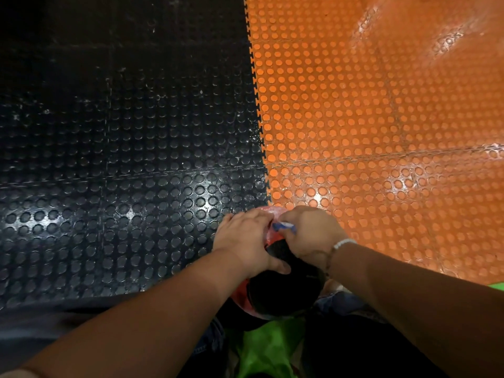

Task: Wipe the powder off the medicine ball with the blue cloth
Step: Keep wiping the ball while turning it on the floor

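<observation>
Studded floor [136, 132]; left grip [245, 238] spread on round ball [283, 290], right grip [308, 233] pinching blue cloth [283, 227] (crumpled).

1. The black studded floor mat [122, 159] looks like rubber or plastic; its raised round studs shine under the light and carry pale scuffs.
2. The orange studded floor mat [381, 132] has the same dotted relief and a glossy sheen.
3. The red and black medicine ball [283, 290] looks smooth, with a whitish powdery film dulling its red top.
4. The blue cloth [283, 227] looks soft and crumpled.
5. The white beaded bracelet [344, 244] looks matt.
6. The bright green fabric [264, 347] is slightly shiny.
</observation>
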Motion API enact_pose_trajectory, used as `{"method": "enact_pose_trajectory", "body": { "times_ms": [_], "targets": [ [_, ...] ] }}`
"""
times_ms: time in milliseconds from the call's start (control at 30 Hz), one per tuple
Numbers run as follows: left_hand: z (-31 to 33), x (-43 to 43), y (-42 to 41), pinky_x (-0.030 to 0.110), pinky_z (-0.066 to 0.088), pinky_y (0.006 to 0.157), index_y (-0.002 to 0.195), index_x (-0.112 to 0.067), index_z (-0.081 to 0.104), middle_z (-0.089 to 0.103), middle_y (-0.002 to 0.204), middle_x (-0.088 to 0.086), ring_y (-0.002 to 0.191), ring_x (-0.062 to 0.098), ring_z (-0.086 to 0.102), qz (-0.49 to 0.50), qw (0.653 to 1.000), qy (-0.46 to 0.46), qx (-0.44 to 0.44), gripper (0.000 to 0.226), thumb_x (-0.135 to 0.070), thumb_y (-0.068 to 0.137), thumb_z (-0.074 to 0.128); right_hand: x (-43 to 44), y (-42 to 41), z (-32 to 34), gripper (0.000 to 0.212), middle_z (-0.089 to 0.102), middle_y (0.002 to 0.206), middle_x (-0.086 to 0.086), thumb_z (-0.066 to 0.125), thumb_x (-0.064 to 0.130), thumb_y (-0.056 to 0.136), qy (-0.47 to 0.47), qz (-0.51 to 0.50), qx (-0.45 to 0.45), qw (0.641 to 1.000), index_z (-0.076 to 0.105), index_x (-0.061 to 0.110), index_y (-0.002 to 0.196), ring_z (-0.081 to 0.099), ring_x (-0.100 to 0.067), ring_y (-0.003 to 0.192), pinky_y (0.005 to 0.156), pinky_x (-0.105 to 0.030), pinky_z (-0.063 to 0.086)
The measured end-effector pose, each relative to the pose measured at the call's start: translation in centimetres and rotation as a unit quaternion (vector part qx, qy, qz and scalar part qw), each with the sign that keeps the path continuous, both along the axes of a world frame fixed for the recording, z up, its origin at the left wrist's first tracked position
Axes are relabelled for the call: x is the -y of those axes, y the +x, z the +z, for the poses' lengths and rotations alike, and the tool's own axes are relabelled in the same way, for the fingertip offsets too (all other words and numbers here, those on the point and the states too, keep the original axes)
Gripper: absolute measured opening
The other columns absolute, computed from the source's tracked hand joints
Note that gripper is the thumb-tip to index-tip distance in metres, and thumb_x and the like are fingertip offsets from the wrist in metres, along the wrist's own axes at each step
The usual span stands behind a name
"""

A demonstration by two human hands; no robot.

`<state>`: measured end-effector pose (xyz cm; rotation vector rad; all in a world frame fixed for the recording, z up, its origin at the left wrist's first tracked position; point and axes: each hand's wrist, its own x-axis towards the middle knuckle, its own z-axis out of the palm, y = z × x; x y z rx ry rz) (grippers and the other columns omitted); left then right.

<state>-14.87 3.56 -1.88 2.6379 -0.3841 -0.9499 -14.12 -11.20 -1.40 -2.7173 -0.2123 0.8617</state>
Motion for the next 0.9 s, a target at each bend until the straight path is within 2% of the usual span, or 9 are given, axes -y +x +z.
{"method": "enact_pose_trajectory", "body": {
  "times_ms": [133,267,333,467,567,667,800,867,900],
  "targets": [
    [0.3,0.4,-0.1,0.033,0.011,0.116,0.147,-0.031,0.027,0.027,0.152,-0.012,0.139,0.014,0.023,-0.008,1.0,-0.003,-0.002,0.105,-0.073,0.06,0.069,1.6,1.3,-0.4,0.016,0.059,0.08,-0.004,0.049,0.026,0.092,-0.009,-0.125,-0.023,0.992,0.062,0.021,0.084,0.054,-0.023,0.075,0.065,-0.024,0.039],
    [0.3,0.2,0.0,0.033,0.013,0.116,0.146,-0.03,0.029,0.03,0.149,-0.011,0.137,0.014,0.026,-0.005,1.0,0.001,-0.006,0.106,-0.072,0.058,0.07,0.5,0.0,-0.3,0.015,0.05,0.083,0.001,0.047,0.024,0.09,-0.01,-0.055,0.016,0.998,0.062,0.025,0.089,0.051,-0.02,0.077,0.065,-0.021,0.034],
    [0.3,-0.1,0.0,0.034,0.015,0.116,0.145,-0.029,0.03,0.032,0.147,-0.011,0.136,0.014,0.028,-0.007,1.0,0.003,-0.008,0.106,-0.073,0.058,0.07,0.3,-0.3,-0.3,0.015,0.054,0.084,0.001,0.049,0.027,0.089,0.01,-0.03,0.017,0.999,0.064,0.025,0.092,0.055,-0.021,0.081,0.066,-0.022,0.037],
    [0.4,-0.1,-0.2,0.035,0.009,0.115,0.147,-0.031,0.025,0.027,0.15,-0.013,0.139,0.014,0.023,-0.004,1.0,-0.005,-0.014,0.107,-0.073,0.06,0.069,1.7,2.1,-0.5,0.023,0.056,0.064,0.0,0.046,0.03,0.093,-0.041,-0.123,-0.039,0.991,0.062,0.019,0.08,0.057,-0.017,0.062,0.053,-0.018,0.038],
    [0.2,-0.2,-0.3,0.033,0.013,0.114,0.146,-0.032,0.028,0.031,0.147,-0.014,0.137,0.014,0.026,0.013,1.0,-0.008,-0.011,0.107,-0.073,0.057,0.071,0.7,1.6,-0.3,0.019,0.054,0.074,-0.002,0.046,0.024,0.09,-0.05,-0.064,0.001,0.997,0.065,0.018,0.089,0.056,-0.022,0.076,0.053,-0.018,0.033],
    [0.1,-0.4,-0.2,0.032,0.016,0.113,0.144,-0.033,0.031,0.034,0.144,-0.014,0.135,0.013,0.03,0.022,1.0,-0.008,-0.005,0.107,-0.073,0.054,0.073,-0.3,0.8,0.0,0.022,0.058,0.092,-0.003,0.048,0.024,0.087,-0.001,0.017,0.025,1.0,0.066,0.022,0.1,0.053,-0.021,0.084,0.067,-0.021,0.04],
    [0.5,0.1,-0.5,0.031,0.011,0.114,0.146,-0.034,0.028,0.029,0.149,-0.014,0.138,0.013,0.024,0.019,1.0,-0.014,-0.003,0.106,-0.072,0.058,0.072,1.7,2.3,-0.8,0.019,0.057,0.079,-0.003,0.047,0.026,0.091,-0.06,-0.086,-0.001,0.995,0.064,0.018,0.091,0.05,-0.021,0.073,0.059,-0.02,0.033],
    [0.3,0.2,-0.7,0.031,0.01,0.114,0.146,-0.034,0.027,0.027,0.15,-0.014,0.138,0.013,0.022,0.023,1.0,-0.014,0.0,0.107,-0.072,0.057,0.072,1.3,1.8,-0.7,0.018,0.057,0.081,-0.001,0.046,0.025,0.09,-0.057,-0.042,0.013,0.997,0.062,0.019,0.09,0.055,-0.021,0.081,0.057,-0.02,0.035],
    [0.2,0.2,-0.7,0.031,0.011,0.114,0.146,-0.033,0.027,0.028,0.149,-0.014,0.138,0.013,0.023,0.024,1.0,-0.013,0.003,0.108,-0.073,0.056,0.072,0.8,1.3,-0.6,0.019,0.059,0.089,-0.001,0.046,0.024,0.089,-0.033,-0.002,0.023,0.999,0.064,0.021,0.095,0.056,-0.022,0.087,0.063,-0.022,0.04]
  ]
}}
